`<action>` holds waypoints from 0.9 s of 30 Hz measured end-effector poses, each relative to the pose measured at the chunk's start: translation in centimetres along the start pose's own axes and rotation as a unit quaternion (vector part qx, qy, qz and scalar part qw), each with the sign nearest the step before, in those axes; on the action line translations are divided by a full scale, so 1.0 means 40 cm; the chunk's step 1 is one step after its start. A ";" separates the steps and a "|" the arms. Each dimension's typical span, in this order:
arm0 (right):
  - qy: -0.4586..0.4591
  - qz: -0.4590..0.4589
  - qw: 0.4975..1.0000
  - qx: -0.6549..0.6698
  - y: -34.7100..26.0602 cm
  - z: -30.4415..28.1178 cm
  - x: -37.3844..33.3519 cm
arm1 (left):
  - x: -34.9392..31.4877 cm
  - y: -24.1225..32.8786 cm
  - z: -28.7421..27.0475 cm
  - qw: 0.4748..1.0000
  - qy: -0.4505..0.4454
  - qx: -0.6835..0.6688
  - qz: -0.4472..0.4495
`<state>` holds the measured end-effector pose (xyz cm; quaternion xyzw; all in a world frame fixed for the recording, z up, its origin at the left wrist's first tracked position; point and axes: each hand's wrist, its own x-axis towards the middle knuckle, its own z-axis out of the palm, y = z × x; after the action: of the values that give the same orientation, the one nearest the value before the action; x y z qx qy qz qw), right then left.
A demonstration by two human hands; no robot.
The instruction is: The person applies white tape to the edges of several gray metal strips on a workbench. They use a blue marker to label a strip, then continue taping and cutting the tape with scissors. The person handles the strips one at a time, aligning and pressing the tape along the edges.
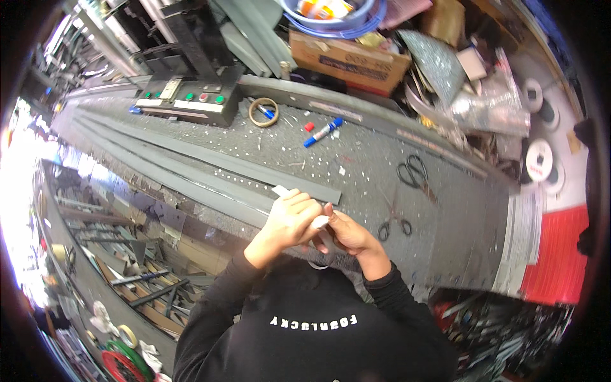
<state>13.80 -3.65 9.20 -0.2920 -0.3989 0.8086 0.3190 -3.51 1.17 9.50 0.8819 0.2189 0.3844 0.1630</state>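
My left hand (289, 219) is closed in a fist around a narrow white piece (280, 190), one end of which sticks out past the knuckles. Another white end (320, 222) shows by the thumb, towards my right hand. Right beside it, my right hand (352, 235) has its fingers curled in, the thumb raised near that white end. Whatever its fingers hold is hidden. Both hands are over the bench's near edge, close to my body. Just beyond them lies the end of a long flat grey strip (318, 188), with another grey strip (235, 205) alongside.
Two pairs of scissors, one far (414, 170) and one near (395, 228), lie to the right. A blue marker (323, 132), red cap (309, 127) and tape roll (255, 118) lie farther back. A button panel (184, 109) stands at far left; offcuts (153, 286) fill the lower left.
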 end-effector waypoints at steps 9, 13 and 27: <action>0.277 -0.253 0.743 -0.554 -0.127 -0.124 0.318 | -0.226 -0.069 -0.121 0.905 0.323 0.074 -0.267; 0.381 -0.193 0.521 -0.739 -0.261 -0.273 0.535 | -0.462 -0.037 -0.199 0.841 0.375 0.144 -0.362; 0.307 0.052 0.393 -0.865 -0.378 -0.271 0.808 | -0.936 -0.236 -0.574 0.771 0.386 0.176 -0.475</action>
<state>5.73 32.77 9.19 -0.6595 -0.7435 -0.1005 -0.0471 -45.98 -7.21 -2.57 0.4562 0.7185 0.5206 0.0682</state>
